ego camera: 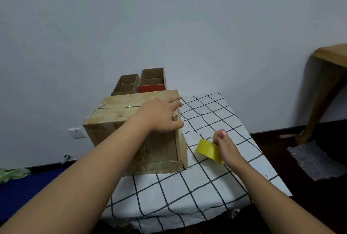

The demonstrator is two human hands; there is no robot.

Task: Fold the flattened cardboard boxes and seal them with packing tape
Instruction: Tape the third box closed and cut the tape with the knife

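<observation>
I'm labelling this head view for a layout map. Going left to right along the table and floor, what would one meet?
Wall socket → large cardboard box with the left hand on top → yellow tape roll held by the right hand → bubble wrap sheet on the floor.

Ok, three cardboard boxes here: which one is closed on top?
The big box nearest the camera, under the left hand; its top flaps are shut. The two small boxes behind it stand open, dividers showing.
</observation>
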